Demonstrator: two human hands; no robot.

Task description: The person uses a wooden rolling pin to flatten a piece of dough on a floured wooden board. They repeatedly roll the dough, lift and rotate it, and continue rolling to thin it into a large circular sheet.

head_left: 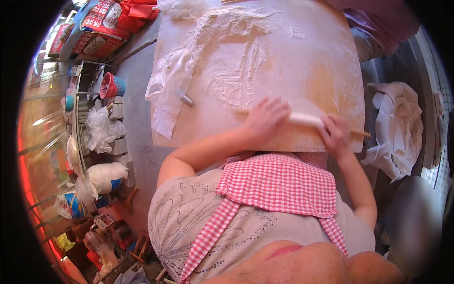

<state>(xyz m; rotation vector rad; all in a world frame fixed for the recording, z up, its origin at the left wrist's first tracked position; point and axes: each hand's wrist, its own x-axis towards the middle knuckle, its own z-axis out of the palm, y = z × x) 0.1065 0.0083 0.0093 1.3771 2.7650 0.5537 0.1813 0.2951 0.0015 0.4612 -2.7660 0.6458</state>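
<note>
A thin wooden rolling pin (360, 133) lies across the near part of a floured wooden board (279, 139). White dough (305, 119) is wrapped around its middle, and a pale, thin flap of dough (307, 105) spreads just beyond the roll. Over the left part of the pin is my left hand (267, 116), closed on it with the fingers pointing away from me. My right hand (336, 134) curls around the right end of the dough roll, slightly blurred. Both ends of the pin stick out past my hands.
Loose flour (227, 71) covers the board's far left. A clear plastic bag (172, 75) and a short metal cylinder (185, 98) lie at its left edge. White cloth (397, 128) hangs at the right. Purple clothing (380, 21) shows at far right; a cluttered shelf (80, 94) stands left.
</note>
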